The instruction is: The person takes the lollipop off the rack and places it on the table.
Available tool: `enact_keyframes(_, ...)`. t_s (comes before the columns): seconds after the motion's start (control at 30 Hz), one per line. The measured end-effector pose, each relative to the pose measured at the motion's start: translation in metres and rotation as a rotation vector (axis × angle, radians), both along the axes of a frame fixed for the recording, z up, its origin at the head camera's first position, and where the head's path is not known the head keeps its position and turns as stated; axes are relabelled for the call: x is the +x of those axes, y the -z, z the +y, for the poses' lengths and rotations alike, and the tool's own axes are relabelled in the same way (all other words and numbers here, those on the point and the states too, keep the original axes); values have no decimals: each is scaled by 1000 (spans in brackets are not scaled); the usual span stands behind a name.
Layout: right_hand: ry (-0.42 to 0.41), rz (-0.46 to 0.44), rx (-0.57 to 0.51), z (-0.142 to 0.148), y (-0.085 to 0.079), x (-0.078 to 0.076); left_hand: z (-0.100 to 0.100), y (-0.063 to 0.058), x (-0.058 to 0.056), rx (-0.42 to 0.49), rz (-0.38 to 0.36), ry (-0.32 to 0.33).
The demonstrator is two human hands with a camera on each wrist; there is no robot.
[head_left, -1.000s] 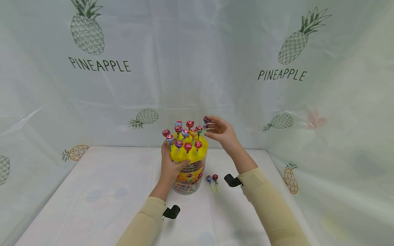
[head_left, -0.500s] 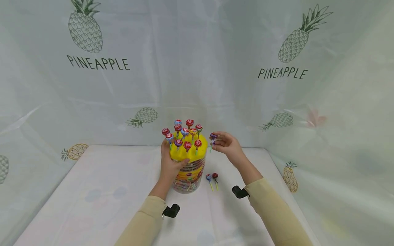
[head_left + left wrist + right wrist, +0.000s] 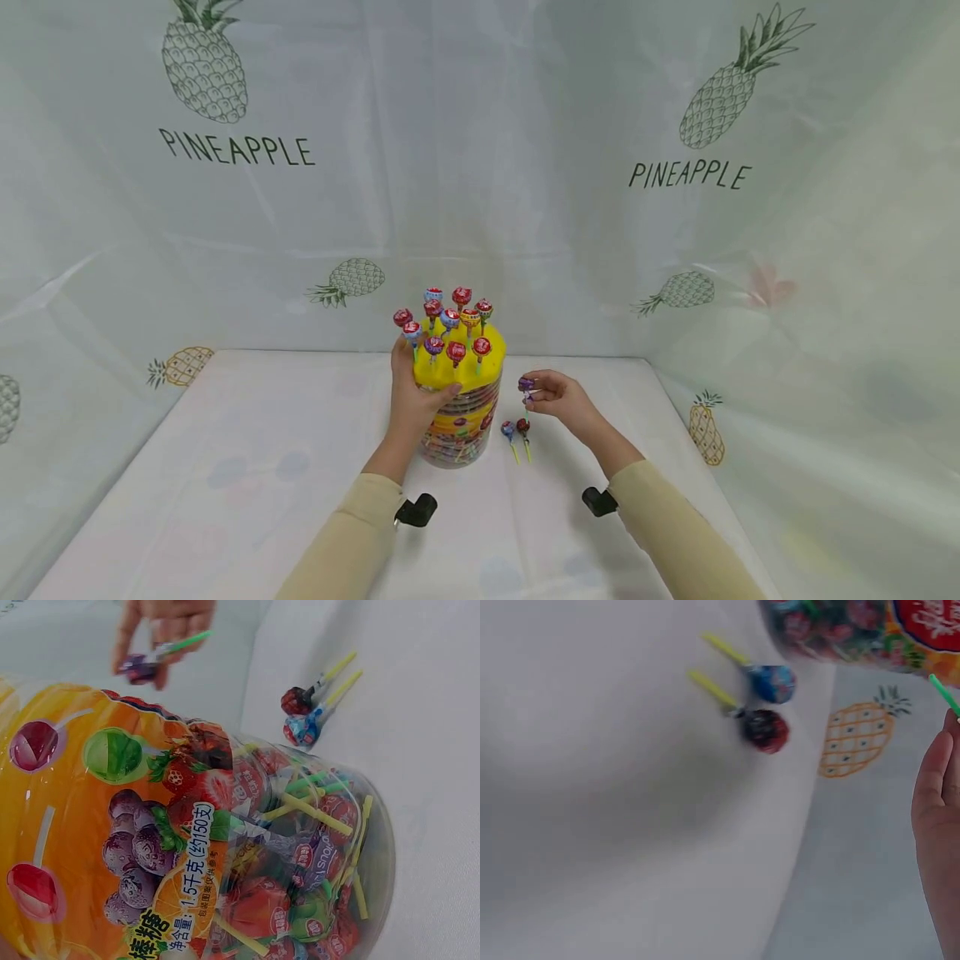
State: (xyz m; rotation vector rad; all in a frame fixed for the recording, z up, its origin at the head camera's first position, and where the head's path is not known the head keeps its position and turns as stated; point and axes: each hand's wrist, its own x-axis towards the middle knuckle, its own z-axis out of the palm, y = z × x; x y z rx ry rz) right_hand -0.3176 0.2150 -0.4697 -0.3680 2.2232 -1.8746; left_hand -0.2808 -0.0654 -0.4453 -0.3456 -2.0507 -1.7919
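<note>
A clear candy jar (image 3: pixel 453 450) filled with wrapped lollipops stands upright on the table, and several lollipops stick up from its yellow lid (image 3: pixel 468 377). My left hand (image 3: pixel 412 402) grips the jar's upper left side, thumb across the front below the lid. Right of the jar, my right hand (image 3: pixel 561 400) pinches a purple-wrapped lollipop (image 3: pixel 140 669) by its wrapped end, its green stick free. Two more lollipops lie beside the jar: a blue one (image 3: pixel 508 429) and a dark red one (image 3: pixel 766 730), both with yellow sticks. The right hand is just above them.
A white cloth covers the table (image 3: pixel 255 500). Behind it hangs a pale curtain (image 3: pixel 480 167) printed with pineapples, which also runs along both sides. A black wrist camera (image 3: pixel 416 510) is on the left sleeve, another (image 3: pixel 600 501) on the right.
My right hand has moved away from beside the lid, down and slightly right, with the purple lollipop in its fingers. The left hand and the jar have stayed in place.
</note>
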Motion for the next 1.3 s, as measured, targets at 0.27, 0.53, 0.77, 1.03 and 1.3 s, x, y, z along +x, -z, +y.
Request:
enact_keyframes(0.27,33,-56,85,13,33,2,3,-33,27,-4,12,17)
enact_keyframes(0.53,123,-86,241,19,53,3,1,-16,12,-8,-17,8)
enact_keyframes(0.77,159,-100,325,24,65,1,-1,4,-2,11,-2,0)
enact_keyframes(1.03,156,-101,409,27,75,-5,0,6,-2,13,10,-14)
enact_keyframes(1.3,131,-37,477,27,78,-12,0,6,-2,6,2,-20)
